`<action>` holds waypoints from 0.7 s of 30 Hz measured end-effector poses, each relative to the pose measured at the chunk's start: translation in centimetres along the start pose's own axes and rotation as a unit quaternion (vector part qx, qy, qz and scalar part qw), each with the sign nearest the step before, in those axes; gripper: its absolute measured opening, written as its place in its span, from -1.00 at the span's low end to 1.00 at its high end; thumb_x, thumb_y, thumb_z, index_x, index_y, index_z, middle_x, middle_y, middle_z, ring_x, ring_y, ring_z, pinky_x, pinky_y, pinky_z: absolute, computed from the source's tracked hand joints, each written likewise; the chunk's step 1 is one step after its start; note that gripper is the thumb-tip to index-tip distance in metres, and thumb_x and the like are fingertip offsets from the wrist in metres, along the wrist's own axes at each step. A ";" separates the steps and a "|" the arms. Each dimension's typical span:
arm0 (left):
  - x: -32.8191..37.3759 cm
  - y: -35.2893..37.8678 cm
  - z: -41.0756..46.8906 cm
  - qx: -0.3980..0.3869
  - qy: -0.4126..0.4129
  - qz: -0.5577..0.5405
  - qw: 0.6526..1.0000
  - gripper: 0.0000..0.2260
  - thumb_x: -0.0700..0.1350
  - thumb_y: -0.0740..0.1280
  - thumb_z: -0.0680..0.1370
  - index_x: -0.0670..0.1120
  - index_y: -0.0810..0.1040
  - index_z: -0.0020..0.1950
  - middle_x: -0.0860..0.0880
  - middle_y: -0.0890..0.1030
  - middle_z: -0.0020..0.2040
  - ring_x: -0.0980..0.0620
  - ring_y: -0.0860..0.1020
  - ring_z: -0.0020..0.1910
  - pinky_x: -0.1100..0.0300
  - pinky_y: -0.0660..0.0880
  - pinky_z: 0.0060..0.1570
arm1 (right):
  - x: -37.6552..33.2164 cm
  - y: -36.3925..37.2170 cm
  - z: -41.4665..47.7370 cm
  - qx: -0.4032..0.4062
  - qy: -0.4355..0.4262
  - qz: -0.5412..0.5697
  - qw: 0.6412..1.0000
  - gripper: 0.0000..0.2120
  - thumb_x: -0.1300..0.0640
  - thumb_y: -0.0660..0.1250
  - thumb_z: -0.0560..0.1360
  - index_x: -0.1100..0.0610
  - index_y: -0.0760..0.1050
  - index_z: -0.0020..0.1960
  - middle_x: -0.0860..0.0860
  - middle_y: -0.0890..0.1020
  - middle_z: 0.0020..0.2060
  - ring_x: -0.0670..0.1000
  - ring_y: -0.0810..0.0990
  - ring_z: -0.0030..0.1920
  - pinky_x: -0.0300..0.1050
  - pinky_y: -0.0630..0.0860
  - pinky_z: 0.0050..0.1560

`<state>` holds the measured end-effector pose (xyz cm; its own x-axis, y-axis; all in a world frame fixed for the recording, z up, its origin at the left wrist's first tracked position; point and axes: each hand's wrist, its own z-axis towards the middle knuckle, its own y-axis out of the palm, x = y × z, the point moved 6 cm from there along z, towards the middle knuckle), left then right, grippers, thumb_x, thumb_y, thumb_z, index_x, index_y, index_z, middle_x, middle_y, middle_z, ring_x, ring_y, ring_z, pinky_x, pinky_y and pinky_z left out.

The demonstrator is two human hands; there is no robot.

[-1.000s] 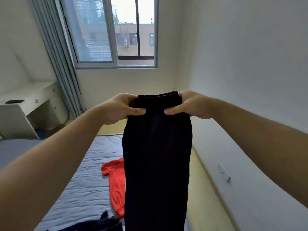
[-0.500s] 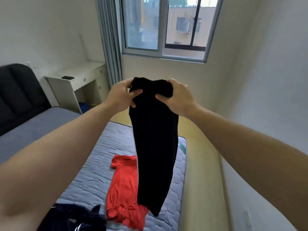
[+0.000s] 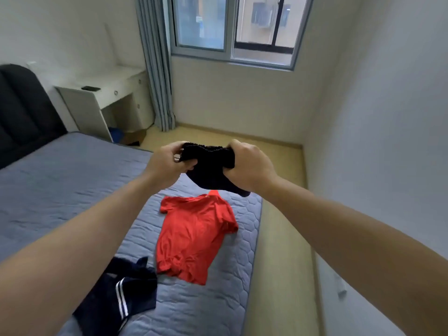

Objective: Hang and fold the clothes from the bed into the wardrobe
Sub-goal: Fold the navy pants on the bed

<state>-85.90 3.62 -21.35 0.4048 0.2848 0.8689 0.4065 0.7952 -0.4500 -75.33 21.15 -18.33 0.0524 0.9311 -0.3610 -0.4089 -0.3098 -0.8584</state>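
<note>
While the left hand (image 3: 167,163) and right hand (image 3: 247,166) are gripping the black pants (image 3: 208,168), the waistband is running sideways between them, above the bed's (image 3: 60,178) far edge.

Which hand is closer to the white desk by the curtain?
Left. The left hand grips the black garment on the side toward the white desk; the right hand grips its far side.

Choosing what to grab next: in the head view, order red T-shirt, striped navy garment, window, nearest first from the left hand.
1. Red T-shirt, on the bed below left hand.
2. Striped navy garment, bed's near end.
3. Window, far wall.
</note>
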 end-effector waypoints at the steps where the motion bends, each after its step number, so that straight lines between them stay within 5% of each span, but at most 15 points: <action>1: -1.9 0.6 -2.2 -0.016 -0.009 0.021 1.000 -0.73 -0.26 0.48 0.50 0.01 0.60 0.12 -0.03 0.67 -0.03 0.00 0.68 -0.14 0.22 0.61 -0.14 | -0.2 2.2 -2.3 -0.022 0.013 -0.006 1.000 -0.75 0.07 0.35 0.37 0.11 0.43 0.01 0.05 0.60 -0.13 0.19 0.57 -0.14 0.01 0.53 -0.23; 4: -7.9 2.6 -9.5 -0.073 -0.027 0.144 0.987 -0.72 -0.16 0.52 0.46 0.04 0.61 0.13 0.09 0.65 -0.08 0.15 0.59 -0.21 0.28 0.42 -0.17 | -1.2 9.1 -10.5 -0.096 0.044 -0.031 0.994 -0.74 0.12 0.35 0.38 0.10 0.39 0.03 0.09 0.60 -0.07 0.23 0.59 -0.08 0.00 0.48 -0.24; 10: -18.0 6.2 -25.4 -0.210 -0.097 0.300 0.926 -0.59 0.08 0.51 0.45 0.09 0.56 0.27 -0.09 0.55 -0.01 -0.14 0.55 0.07 0.04 0.49 0.08 | -4.1 19.6 -26.1 -0.239 0.050 -0.106 0.964 -0.77 0.08 0.32 0.44 0.07 0.36 0.05 0.07 0.55 -0.01 0.22 0.57 0.01 -0.03 0.25 -0.20; 21: -21.6 6.9 -44.4 -0.400 -0.102 0.250 0.876 -0.72 -0.03 0.47 0.46 -0.03 0.46 0.07 -0.03 0.64 -0.05 -0.06 0.58 -0.07 0.04 0.49 -0.09 | -12.0 25.5 -44.7 -0.467 0.089 -0.068 0.877 -0.71 0.14 0.33 0.41 0.08 0.22 -0.03 0.03 0.40 -0.27 0.10 0.43 -0.32 -0.08 0.21 -0.47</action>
<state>-55.45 -20.83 -52.39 0.5749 0.6451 0.5034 0.6970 -0.0638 -0.7142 -45.66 -6.54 -52.18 0.2179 0.9525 -0.2127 0.5321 -0.2987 -0.7923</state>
